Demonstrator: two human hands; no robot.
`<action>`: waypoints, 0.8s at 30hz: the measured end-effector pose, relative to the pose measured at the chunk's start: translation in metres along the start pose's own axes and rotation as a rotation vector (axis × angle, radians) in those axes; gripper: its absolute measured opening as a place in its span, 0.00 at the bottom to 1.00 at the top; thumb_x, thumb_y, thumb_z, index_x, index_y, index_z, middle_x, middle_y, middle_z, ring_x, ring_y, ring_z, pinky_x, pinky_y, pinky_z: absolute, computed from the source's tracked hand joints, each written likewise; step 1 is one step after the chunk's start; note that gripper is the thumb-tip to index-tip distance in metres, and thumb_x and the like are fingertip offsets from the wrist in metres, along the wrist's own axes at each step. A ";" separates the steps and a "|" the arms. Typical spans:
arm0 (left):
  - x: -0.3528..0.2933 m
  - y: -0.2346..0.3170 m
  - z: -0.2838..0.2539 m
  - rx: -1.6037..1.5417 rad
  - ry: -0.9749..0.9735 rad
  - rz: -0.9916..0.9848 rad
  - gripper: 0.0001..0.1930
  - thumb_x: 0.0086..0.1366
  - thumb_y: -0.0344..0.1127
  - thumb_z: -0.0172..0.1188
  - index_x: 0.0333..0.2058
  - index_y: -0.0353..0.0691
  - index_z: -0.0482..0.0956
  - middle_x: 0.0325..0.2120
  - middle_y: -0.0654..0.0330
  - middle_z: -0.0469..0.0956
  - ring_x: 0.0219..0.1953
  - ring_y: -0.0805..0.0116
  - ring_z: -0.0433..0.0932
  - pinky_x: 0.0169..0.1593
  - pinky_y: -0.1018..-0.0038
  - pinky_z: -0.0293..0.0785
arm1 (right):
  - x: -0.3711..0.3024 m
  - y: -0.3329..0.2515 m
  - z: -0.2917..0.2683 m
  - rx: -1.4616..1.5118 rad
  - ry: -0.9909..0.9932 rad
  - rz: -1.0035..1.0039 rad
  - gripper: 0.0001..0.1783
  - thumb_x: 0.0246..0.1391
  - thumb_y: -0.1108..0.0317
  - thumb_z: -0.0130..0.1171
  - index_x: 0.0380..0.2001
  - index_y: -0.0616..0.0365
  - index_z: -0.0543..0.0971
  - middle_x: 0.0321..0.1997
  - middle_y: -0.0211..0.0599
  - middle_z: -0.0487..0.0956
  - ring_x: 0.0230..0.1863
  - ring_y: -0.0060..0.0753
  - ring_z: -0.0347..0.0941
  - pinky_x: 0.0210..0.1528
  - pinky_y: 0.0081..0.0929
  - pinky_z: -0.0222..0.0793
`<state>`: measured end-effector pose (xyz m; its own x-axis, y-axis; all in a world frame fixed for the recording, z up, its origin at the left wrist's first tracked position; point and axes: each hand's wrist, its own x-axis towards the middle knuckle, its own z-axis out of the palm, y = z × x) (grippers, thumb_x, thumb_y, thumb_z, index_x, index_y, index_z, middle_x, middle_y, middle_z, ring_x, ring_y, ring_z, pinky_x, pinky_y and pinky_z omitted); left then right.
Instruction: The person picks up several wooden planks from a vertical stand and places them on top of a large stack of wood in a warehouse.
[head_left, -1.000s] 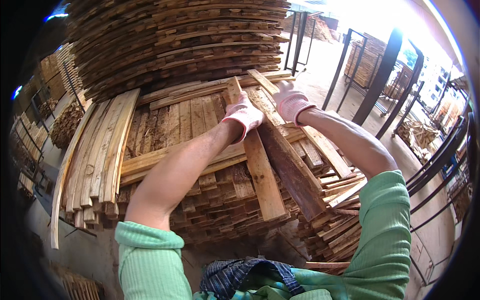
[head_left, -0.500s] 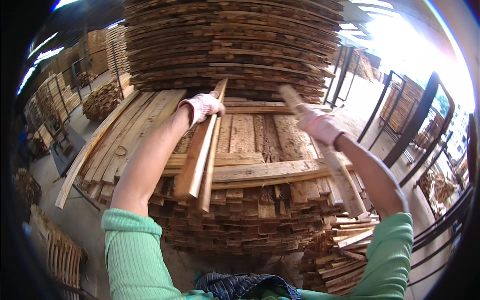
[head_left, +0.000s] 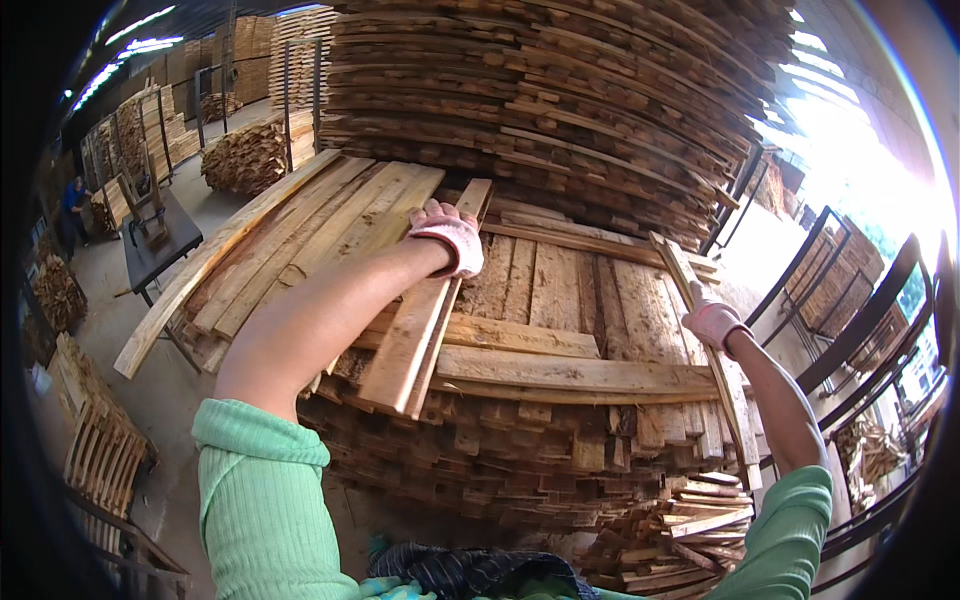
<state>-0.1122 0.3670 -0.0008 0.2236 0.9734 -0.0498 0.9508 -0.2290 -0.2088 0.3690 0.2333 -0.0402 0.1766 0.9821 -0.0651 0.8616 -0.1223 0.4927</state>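
My left hand (head_left: 447, 238), in a pinkish-white glove, is closed over the upper part of two narrow wooden planks (head_left: 408, 345) lying side by side, their near ends jutting over the front of the stack. At the right edge, my gloved right hand (head_left: 715, 318) grips another narrow wooden plank (head_left: 738, 405), which slants from far to near along the side. Between the hands, a layer of rough boards (head_left: 545, 285) tops the plank stack (head_left: 480, 440). Two crosswise strips (head_left: 580, 370) lie over them near the front. Wider boards (head_left: 290, 250) lie left of my left hand.
A tall pile of layered boards (head_left: 540, 110) rises directly behind the stack. Loose offcuts (head_left: 700, 530) are heaped low at the right. Dark metal frames (head_left: 860, 330) stand on the right. On the left are a dark table (head_left: 165, 240), wood bundles and a distant person in blue (head_left: 75, 210).
The two planks under my left hand have come down onto the stack's left part. My right hand has moved its plank to the right edge. The view has turned somewhat.
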 end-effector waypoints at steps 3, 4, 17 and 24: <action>0.030 -0.054 0.031 -0.098 -0.039 -0.059 0.41 0.67 0.49 0.46 0.73 0.45 0.39 0.74 0.45 0.34 0.76 0.50 0.35 0.75 0.56 0.35 | -0.009 -0.038 -0.059 0.474 0.025 0.010 0.45 0.55 0.57 0.56 0.72 0.53 0.50 0.42 0.55 0.81 0.33 0.42 0.81 0.38 0.40 0.77; 0.034 -0.057 0.035 -0.165 -0.038 -0.075 0.41 0.66 0.47 0.50 0.72 0.45 0.42 0.73 0.45 0.38 0.75 0.48 0.38 0.75 0.53 0.36 | -0.018 -0.060 -0.084 0.596 0.043 -0.010 0.46 0.55 0.57 0.57 0.73 0.51 0.49 0.40 0.53 0.82 0.31 0.39 0.81 0.38 0.39 0.78; 0.051 -0.131 0.053 -0.354 0.216 0.507 0.38 0.66 0.62 0.45 0.64 0.36 0.64 0.64 0.44 0.66 0.67 0.51 0.64 0.67 0.64 0.62 | 0.122 -0.362 -0.204 -0.239 0.370 -0.406 0.15 0.56 0.71 0.56 0.40 0.75 0.81 0.50 0.62 0.79 0.25 0.36 0.80 0.26 0.33 0.78; 0.052 -0.156 0.078 -1.295 -0.007 0.515 0.25 0.75 0.38 0.49 0.65 0.33 0.60 0.64 0.49 0.65 0.65 0.61 0.65 0.68 0.74 0.62 | 0.162 -0.419 -0.224 0.324 0.604 -0.433 0.13 0.57 0.70 0.53 0.40 0.63 0.83 0.45 0.53 0.81 0.49 0.48 0.78 0.50 0.35 0.75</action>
<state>-0.2659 0.4531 -0.0471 0.6073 0.7801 0.1506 0.2839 -0.3902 0.8759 -0.0697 0.4761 -0.0630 -0.4123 0.8482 0.3326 0.9058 0.3424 0.2496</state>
